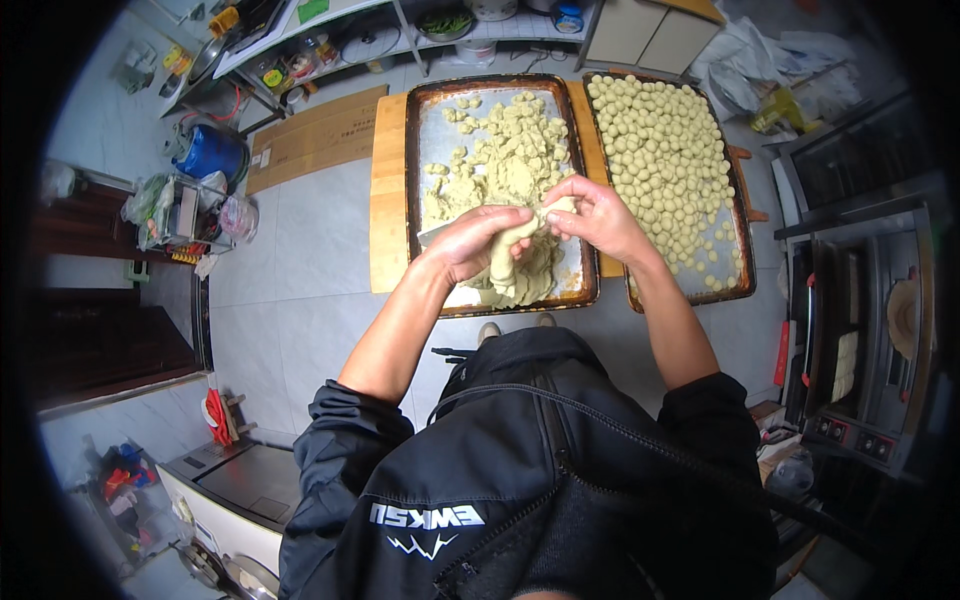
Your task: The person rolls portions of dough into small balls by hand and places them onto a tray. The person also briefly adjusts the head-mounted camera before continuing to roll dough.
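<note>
My left hand (pixel 476 238) grips a thick strip of pale green dough (pixel 506 255), its lower end hanging over the tray. At the strip's upper end, my right hand (pixel 596 217) pinches a small piece of dough (pixel 559 208) between thumb and fingers. Both hands are above a dark-rimmed baking tray (pixel 411 150). A large rough mass of dough (pixel 517 161) lies in it, with several small torn lumps (pixel 459 112) near its far left. Just left of my left hand, a flat pale edge (pixel 433 234) shows, mostly hidden.
A second baking tray (pixel 637 300) on the right holds many small dough balls (pixel 660 150). Both trays rest on a wooden board (pixel 388 195). An oven (pixel 855 360) stands at the right. Flattened cardboard (pixel 315 139) and a blue gas cylinder (pixel 214 154) are on the left, shelving (pixel 409 41) behind.
</note>
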Demonstrator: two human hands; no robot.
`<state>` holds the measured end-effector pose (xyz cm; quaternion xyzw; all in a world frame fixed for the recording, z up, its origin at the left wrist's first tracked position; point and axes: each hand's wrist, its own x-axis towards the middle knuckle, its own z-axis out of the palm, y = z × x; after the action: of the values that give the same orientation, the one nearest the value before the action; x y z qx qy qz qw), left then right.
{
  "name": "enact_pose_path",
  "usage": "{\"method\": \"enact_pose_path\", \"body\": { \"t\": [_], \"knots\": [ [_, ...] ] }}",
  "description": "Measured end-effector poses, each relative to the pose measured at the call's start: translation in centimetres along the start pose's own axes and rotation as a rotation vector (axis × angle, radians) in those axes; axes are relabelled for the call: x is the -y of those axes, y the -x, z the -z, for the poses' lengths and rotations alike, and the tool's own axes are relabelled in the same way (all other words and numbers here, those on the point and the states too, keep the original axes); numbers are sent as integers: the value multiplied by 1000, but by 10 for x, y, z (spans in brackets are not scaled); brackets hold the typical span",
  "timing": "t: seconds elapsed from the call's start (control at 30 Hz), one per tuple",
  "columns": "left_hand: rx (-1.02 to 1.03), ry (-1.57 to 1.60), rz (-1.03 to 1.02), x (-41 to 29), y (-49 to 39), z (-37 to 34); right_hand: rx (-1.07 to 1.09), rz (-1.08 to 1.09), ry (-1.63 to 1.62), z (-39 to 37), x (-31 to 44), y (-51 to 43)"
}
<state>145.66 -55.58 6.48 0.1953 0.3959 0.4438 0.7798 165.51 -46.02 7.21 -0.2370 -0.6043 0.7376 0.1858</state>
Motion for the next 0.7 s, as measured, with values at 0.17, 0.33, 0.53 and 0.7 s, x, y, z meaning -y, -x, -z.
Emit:
{"method": "enact_pose_path", "body": {
  "t": [0.17,0.33,0.53,0.7],
  "knots": [
    [93,84,-46,-2,4,3,-41,132,133,-7,-1,1],
    [158,70,-26,4,-1,3,72,91,7,-14,-2,3],
    [207,76,-62,3,-2,3,5,-55,32,-2,-4,5],
    [92,93,-78,-3,5,-1,-26,30,88,-4,-6,4]
  ]
}}
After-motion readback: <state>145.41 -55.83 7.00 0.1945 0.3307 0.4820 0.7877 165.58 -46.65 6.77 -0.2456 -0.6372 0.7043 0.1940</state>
